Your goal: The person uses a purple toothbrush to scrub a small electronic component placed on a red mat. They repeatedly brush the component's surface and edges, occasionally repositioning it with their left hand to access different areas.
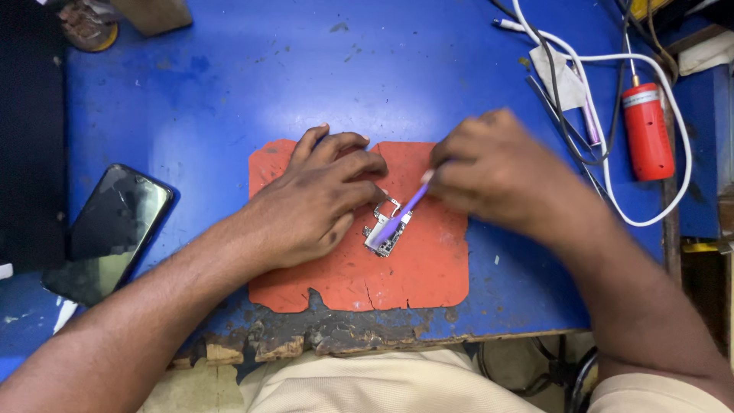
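Note:
A small metal circuit board (386, 229) lies on an orange rubber mat (428, 268) near the front of a blue table (229, 84). My left hand (317, 199) rests flat on the mat, its fingertips pressing the board's upper left edge. My right hand (489, 172) grips a thin purple brush (403, 212) by its handle. The brush slants down to the left and its tip touches the board's top face.
A dark phone (111, 229) lies face up at the left. A red cylindrical tool (647, 130), white cable (650, 214) and black wires sit at the right. The table's front edge (321, 340) is chipped and worn. A round object (88, 27) sits far left.

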